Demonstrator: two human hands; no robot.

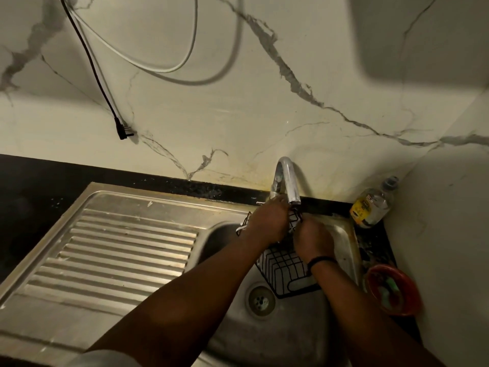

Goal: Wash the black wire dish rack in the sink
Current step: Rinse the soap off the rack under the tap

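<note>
Black wire rack (287,268) tilted in sink (264,337), long axis toward faucet (287,178); left grip (267,221), right grip (312,241) grasping it.

Single head-worn wide-angle view, looking forward and steeply down from above and behind both forearms. Close enough for the left hand (268,219) and right hand (312,241) to sit just right of centre, meeting under the faucet (287,178). Sink basin (232,321) directly beneath the hands; ribbed drainboard (127,255) stretching away left of the left hand. Marbled wall (238,107) beyond the hands, filling the upper half. Bottle (373,205) and red bowl (391,290) right of the right hand. Edges bowed by lens distortion.
</note>
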